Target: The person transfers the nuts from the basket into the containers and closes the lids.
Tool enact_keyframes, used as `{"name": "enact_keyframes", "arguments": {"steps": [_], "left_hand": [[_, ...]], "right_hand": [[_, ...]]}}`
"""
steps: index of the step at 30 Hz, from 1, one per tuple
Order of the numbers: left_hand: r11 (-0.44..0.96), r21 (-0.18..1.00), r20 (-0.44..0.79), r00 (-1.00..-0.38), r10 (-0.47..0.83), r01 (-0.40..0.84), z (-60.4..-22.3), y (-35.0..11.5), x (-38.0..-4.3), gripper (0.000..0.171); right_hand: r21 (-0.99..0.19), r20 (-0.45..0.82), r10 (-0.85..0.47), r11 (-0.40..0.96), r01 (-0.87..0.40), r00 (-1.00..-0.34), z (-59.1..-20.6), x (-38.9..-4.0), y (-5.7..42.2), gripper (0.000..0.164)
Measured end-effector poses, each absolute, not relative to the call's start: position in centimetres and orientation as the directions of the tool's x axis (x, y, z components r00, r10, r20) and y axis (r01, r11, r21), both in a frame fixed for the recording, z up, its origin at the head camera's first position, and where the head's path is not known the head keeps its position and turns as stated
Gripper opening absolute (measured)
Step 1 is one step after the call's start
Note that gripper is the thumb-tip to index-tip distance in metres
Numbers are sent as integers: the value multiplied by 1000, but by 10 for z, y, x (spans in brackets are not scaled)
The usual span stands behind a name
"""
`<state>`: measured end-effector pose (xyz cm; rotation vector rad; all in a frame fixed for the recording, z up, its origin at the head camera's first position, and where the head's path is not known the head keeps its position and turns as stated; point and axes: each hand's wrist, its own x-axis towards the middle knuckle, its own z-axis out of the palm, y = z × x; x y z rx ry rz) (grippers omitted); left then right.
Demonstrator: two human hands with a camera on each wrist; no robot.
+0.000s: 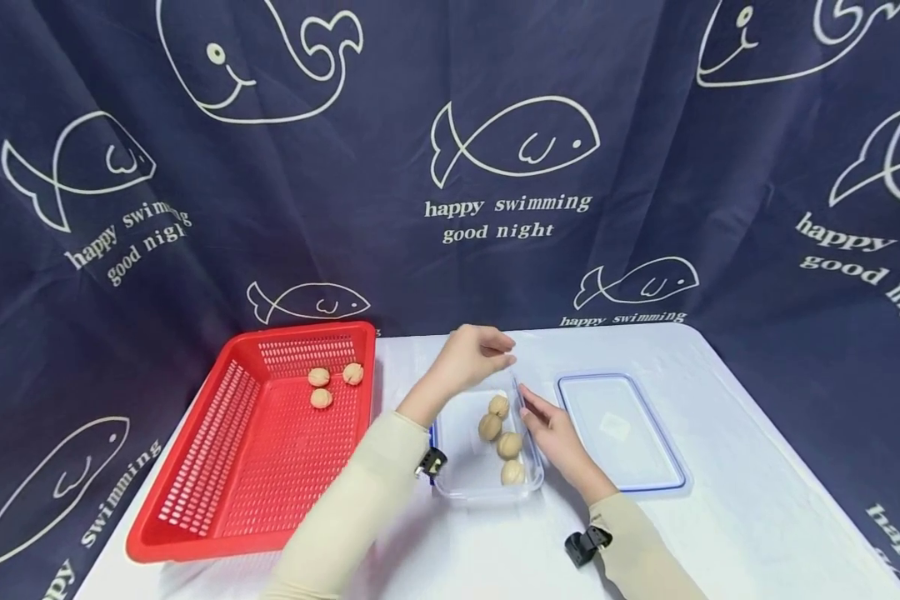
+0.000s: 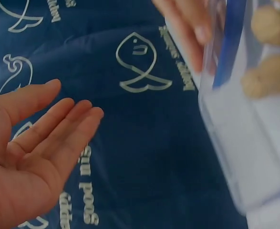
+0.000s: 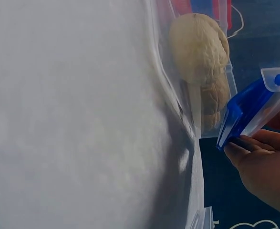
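A clear plastic food container [image 1: 468,479] with blue clips holds several walnuts [image 1: 508,445], also seen as walnuts [image 2: 272,26] in the left wrist view. Over its far end hovers my left hand [image 1: 474,358]; the left wrist view shows that hand [image 2: 44,152] with fingers extended and nothing in them. At the container's right wall, my right hand [image 1: 558,437] grips the side by a blue clip [image 3: 247,107]. The right wrist view shows this hand's [image 3: 266,160] fingers around the clip's lower end. Three walnuts [image 1: 321,398] lie in a red plastic basket [image 1: 251,546] at the left.
A clear lid with a blue seal [image 1: 622,433] lies flat on the white-covered table [image 1: 750,500], right of the container. Behind the table hangs a dark blue curtain [image 1: 390,167] printed with fish and whales. The basket's tall rim stands left of the container.
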<state>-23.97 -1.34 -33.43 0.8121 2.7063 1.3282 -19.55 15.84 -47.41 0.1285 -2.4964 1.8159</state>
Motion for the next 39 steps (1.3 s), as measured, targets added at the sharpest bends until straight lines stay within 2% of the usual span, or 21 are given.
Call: {"name": "enact_keyframes", "arguments": {"steps": [13, 26, 33, 39], "left_hand": [[406, 826, 295, -914, 277, 390, -319, -99, -262, 22], [318, 861, 384, -917, 106, 398, -339, -171, -282, 27], [191, 910, 368, -929, 30, 367, -360, -206, -290, 30], [164, 942, 295, -955, 1, 291, -382, -231, -295, 33]], "right_hand": [[-949, 77, -45, 303, -87, -996, -479, -196, 157, 45], [-947, 65, -49, 311, -77, -997, -478, -197, 160, 45], [-938, 79, -40, 335, -88, -996, -480, -200, 161, 45], [-937, 69, -44, 339, -80, -997, -479, -199, 160, 46]]}}
